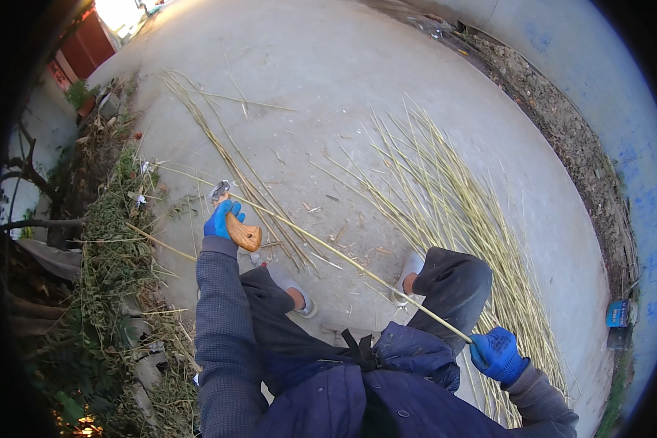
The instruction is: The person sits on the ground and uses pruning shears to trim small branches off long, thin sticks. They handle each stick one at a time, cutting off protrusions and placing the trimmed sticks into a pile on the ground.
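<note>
In a blue glove, my left hand [223, 217] is closed around a tool with a curved, polished wooden handle [244, 232] and a small metal head [220, 190]. Its exact kind is unclear. My right hand [498, 355], also gloved in blue, grips the near end of a long thin yellow-green stalk [358, 268]. That stalk slants across my knees up to the tool's head, and its thin tip reaches beyond to the left. Whether the metal touches the stalk cannot be made out.
A broad pile of long stalks [456, 208] lies on the ground at my right. A smaller bunch [230, 157] lies ahead, left of centre. Heaped leafy trimmings [109, 241] line the left edge. At the right wall [628, 95] stands a blue can [617, 313].
</note>
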{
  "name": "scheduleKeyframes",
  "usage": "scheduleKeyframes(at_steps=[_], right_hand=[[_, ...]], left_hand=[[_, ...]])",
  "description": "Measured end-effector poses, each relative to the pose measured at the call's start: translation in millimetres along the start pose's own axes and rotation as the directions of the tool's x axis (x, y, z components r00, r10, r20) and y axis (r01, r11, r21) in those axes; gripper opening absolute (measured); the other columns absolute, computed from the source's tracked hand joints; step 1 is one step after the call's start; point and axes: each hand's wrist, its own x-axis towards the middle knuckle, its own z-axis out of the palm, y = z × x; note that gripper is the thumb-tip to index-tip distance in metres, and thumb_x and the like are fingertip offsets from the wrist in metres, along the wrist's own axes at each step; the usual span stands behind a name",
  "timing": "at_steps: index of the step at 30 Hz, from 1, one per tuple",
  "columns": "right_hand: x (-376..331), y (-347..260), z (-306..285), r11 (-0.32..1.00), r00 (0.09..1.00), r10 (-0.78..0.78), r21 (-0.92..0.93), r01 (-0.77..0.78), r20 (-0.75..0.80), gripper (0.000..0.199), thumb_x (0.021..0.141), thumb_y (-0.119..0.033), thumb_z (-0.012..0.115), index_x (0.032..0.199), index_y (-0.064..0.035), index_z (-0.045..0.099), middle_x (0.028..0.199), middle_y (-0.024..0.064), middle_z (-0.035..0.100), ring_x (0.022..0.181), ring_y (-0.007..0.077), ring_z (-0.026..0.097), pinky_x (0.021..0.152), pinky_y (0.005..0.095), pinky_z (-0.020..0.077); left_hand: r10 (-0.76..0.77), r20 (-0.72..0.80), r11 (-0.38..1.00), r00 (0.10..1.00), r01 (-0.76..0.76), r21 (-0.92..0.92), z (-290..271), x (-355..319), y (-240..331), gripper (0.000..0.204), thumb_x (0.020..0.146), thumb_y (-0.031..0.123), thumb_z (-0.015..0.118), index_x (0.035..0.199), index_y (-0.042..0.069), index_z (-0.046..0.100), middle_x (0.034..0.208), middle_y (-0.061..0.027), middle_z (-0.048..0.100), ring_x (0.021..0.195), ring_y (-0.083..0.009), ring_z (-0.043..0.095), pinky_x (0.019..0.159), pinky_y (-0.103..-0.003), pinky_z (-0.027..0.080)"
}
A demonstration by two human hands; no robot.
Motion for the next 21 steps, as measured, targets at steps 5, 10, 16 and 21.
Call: scheduleKeyframes(at_steps=[5, 10, 16, 21], right_hand=[[-132, 58, -22, 0.905, 0.973, 0.223, -0.359, -0.229, -0.06, 0.016, 0.077, -0.002, 0.062, 0.092, -0.007, 0.057, 0.065, 0.0056, 0.05, 0.067, 0.0277, 0.054, 0.091, 0.0494, 0.0443], [-226, 112, -47, 0.764, 0.934, 0.341, -0.547, -0.342, -0.108, 0.015, 0.077, 0.002, 0.057, 0.085, -0.0089, 0.05, 0.07, 0.0075, 0.047, 0.071, 0.0289, 0.051, 0.1, 0.0522, 0.041], [-277, 160, -78, 0.567, 0.878, 0.464, -0.722, -0.396, -0.118, 0.014, 0.078, 0.002, 0.056, 0.082, -0.0096, 0.049, 0.071, 0.0085, 0.045, 0.076, 0.029, 0.052, 0.101, 0.0495, 0.0395], [-252, 184, -59, 0.466, 0.814, 0.579, -0.798, -0.383, -0.052, 0.01, 0.081, -0.006, 0.058, 0.08, -0.0113, 0.05, 0.067, 0.0074, 0.049, 0.073, 0.0277, 0.055, 0.095, 0.0474, 0.04]], left_hand=[[-0.005, -0.093, 0.999, 0.996, 0.0, -0.052, -120, 104, 63, 0.076, 0.089, 0.029, 0.064, 0.153, 0.013, 0.026, 0.152, -0.0161, 0.036, 0.132, -0.034, 0.042, 0.108, -0.05, 0.037], [0.035, -0.062, 0.997, 0.997, -0.039, -0.066, -221, 147, 125, 0.068, 0.092, 0.032, 0.059, 0.151, 0.013, 0.032, 0.156, -0.0104, 0.033, 0.138, -0.0301, 0.036, 0.111, -0.051, 0.035], [0.116, -0.27, 0.987, 0.956, -0.142, -0.081, -309, 132, 174, 0.066, 0.095, 0.037, 0.053, 0.151, 0.009, 0.031, 0.153, -0.0108, 0.035, 0.127, -0.0381, 0.047, 0.102, -0.053, 0.043], [0.039, -0.147, 0.999, 0.988, -0.038, 0.011, -326, 113, 152, 0.083, 0.093, 0.045, 0.057, 0.157, 0.013, 0.016, 0.164, -0.0107, 0.01, 0.147, -0.0327, 0.023, 0.114, -0.051, 0.03]])
